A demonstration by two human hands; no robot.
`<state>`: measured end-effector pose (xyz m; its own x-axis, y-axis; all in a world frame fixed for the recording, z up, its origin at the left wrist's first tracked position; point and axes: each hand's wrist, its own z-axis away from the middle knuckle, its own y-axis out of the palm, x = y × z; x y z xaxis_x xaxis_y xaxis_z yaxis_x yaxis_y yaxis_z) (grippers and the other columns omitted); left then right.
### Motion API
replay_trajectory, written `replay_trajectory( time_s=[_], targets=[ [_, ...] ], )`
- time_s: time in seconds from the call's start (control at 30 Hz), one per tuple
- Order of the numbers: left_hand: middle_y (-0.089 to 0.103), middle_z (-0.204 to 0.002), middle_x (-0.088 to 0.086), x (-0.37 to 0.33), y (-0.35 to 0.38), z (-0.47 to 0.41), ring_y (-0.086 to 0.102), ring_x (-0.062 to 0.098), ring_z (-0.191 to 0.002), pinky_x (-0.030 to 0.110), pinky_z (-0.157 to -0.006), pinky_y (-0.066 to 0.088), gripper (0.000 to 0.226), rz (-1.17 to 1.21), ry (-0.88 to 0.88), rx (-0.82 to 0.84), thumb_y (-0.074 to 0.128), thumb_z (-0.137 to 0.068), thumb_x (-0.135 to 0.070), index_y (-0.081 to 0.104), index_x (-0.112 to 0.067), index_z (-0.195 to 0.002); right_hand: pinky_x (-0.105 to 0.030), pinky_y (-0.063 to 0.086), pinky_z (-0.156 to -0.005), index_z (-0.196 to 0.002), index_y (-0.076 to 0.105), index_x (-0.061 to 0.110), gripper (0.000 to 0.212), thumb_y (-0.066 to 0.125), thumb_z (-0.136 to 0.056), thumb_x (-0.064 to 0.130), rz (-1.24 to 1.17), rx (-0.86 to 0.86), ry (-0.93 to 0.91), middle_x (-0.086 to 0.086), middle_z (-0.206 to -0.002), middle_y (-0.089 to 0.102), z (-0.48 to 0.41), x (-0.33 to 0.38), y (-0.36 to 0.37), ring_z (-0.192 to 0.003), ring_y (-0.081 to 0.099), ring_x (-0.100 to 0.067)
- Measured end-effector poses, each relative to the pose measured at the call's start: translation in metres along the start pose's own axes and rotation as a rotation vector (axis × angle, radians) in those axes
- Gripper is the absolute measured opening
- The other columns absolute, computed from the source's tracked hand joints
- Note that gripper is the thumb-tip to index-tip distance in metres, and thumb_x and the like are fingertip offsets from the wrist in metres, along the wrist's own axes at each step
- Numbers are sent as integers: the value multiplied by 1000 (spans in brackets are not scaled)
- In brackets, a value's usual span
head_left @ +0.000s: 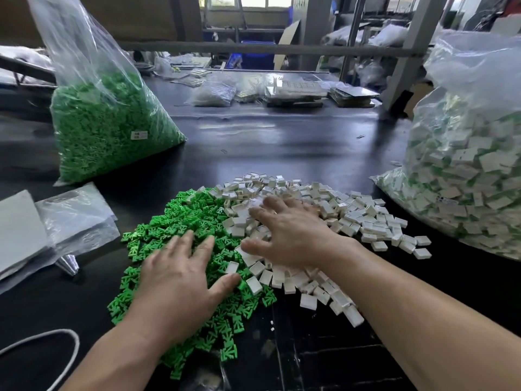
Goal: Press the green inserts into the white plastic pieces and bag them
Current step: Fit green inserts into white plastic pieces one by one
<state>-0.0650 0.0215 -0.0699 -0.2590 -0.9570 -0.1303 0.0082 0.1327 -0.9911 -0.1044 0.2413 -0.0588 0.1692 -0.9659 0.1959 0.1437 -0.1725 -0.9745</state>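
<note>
A heap of green inserts point(169, 221) lies on the black table, touching a heap of white plastic pieces point(352, 215) to its right. My left hand point(180, 280) rests flat on the green heap with fingers spread, its thumb near a few white pieces. My right hand point(284, 232) lies palm down on the white heap, fingers spread and straight. Neither hand holds a piece. A clear bag of green inserts point(110, 128) stands at the back left. A large clear bag of assembled white-and-green pieces point(462, 170) stands at the right.
Folded empty plastic bags point(70, 218) and a grey sheet point(17, 230) lie at the left. A white cord point(70, 351) loops at the lower left. Small bags and stacked trays point(296, 94) sit along the table's far edge, under a metal frame rail point(267, 48).
</note>
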Motion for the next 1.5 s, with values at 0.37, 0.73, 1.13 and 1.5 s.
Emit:
replay_trajectory(
  time_s=[0.37,0.73,1.13,1.5],
  targets=[
    [58,-129,-18,-8,-9,8,46,3,-121,23,-103,37,41,192,261,-176,48,-93,-52,59,-36,-128,-58,14,-117,-155,14,38,90,15,-79,87,127,-3,-29,-2,-164,20,80,11,5,-147,15,-28],
    [61,-99,-15,-18,-19,11,55,7,-96,32,-89,49,16,297,261,-176,70,-87,-31,73,-31,-102,-37,45,-82,-101,69,21,29,47,-98,40,77,-313,-139,3,-95,58,82,15,5,-90,51,-18],
    [60,-107,-22,-22,-19,13,56,-10,-99,-1,-82,40,30,628,175,-287,69,-87,-9,69,-28,-110,-23,45,-73,-101,69,19,12,57,-100,20,-180,-367,-75,8,-96,64,74,13,-5,-82,58,-13],
    [76,-97,7,-31,-27,16,72,21,-95,29,-84,54,30,1561,-189,77,71,-69,-2,75,-14,-97,-18,55,-60,-103,68,29,13,59,-100,20,-748,-381,97,6,-75,72,82,9,-12,-66,69,-2]
  ],
)
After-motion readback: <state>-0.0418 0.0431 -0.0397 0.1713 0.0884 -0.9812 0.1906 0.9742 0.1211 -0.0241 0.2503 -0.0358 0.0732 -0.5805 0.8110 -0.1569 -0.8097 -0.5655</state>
